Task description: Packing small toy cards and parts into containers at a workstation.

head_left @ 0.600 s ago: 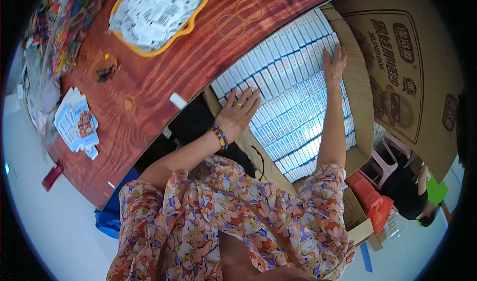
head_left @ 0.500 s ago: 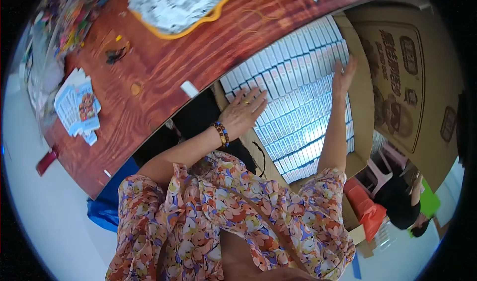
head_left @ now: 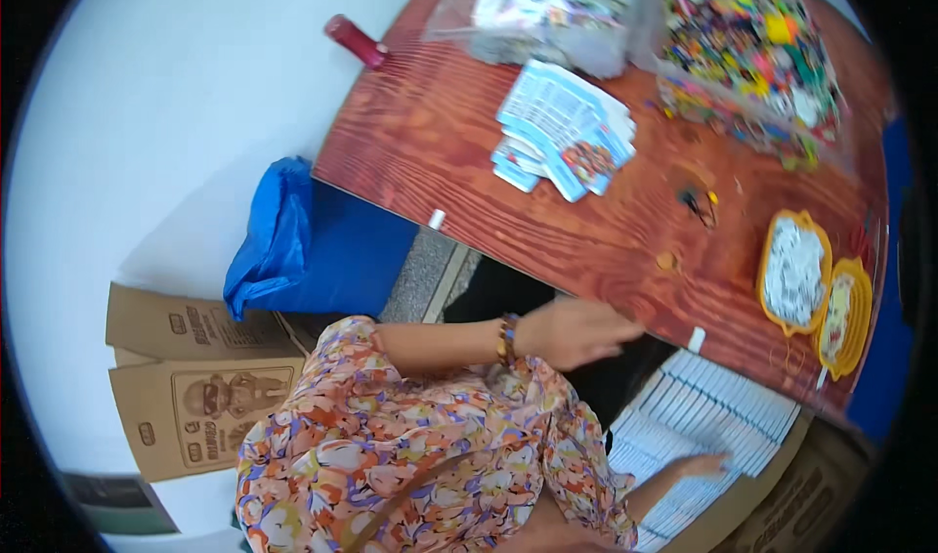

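My left hand [head_left: 576,333], with a beaded bracelet at the wrist, is beside the front edge of the red-brown wooden table [head_left: 420,133]. Motion smears its fingers, and nothing shows in it. Lower right, my right hand [head_left: 702,466] lies with fingers stretched over the rows of small white and light-blue boxes [head_left: 718,402]. These stand packed side by side in a large cardboard carton [head_left: 787,455] by the table edge. On the table is a fanned stack of light-blue and white printed cards [head_left: 562,128], touched by neither hand.
Clear bins of colourful small parts [head_left: 747,55] and wrapped pieces [head_left: 557,16] stand at the back. A yellow tray of white packets [head_left: 793,270] and another yellow tray [head_left: 842,319] lie right. A blue bag [head_left: 283,231], a brown carton [head_left: 210,397] and a red cylinder [head_left: 357,41] are left.
My view has swung to the left, bringing the blue bag and left carton into sight. My left hand has left the boxes and come to the table edge; my right hand is still over them.
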The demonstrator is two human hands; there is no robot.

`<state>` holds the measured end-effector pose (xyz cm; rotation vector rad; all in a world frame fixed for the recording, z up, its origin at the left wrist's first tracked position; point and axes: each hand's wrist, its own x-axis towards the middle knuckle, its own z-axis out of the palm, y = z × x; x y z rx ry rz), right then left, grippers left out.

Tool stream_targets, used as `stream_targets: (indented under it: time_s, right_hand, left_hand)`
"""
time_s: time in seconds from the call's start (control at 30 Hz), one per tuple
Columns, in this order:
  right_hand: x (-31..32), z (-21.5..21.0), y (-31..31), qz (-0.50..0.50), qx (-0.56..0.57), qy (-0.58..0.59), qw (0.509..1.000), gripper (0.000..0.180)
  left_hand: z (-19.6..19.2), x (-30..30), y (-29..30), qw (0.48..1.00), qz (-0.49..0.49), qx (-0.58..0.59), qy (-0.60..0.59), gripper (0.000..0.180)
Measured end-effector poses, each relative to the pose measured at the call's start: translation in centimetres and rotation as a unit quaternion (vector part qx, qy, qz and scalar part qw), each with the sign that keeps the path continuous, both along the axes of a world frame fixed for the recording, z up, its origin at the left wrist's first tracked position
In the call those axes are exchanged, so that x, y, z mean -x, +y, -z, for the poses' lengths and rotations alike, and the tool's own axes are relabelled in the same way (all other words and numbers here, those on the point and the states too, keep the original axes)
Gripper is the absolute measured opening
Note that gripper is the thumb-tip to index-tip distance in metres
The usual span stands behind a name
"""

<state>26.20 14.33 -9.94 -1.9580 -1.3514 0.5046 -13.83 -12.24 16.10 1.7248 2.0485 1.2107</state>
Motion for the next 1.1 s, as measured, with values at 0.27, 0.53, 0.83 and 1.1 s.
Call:
stream_targets:
  time_s: [0.27, 0.53, 0.83, 1.1]
  right_hand:
    - [16.2, -17.3, -10.5, -0.410, -0.217, -0.048, 0.885, 0.057]
    - [45.3, -25.4, -29.0, -0.837, -0.146, 0.025, 0.527, 0.083]
    - [49.1, -24.6, -33.2, -0.835, -0.164, -0.158, 0.501, 0.088]
    - [49.4, -24.9, -33.9, -0.834, -0.154, -0.197, 0.492, 0.084]
  left_hand:
    - [2.2, 22.0, -20.1, 0.804, -0.574, -0.152, -0.027, 0.058]
    - [1.5, 41.8, -26.3, 0.701, -0.704, -0.110, 0.015, 0.109]
    - [-1.1, 54.8, -26.8, 0.644, -0.745, -0.174, -0.013, 0.130]
    - [-0.9, 57.4, -30.4, 0.636, -0.718, -0.233, 0.160, 0.078]
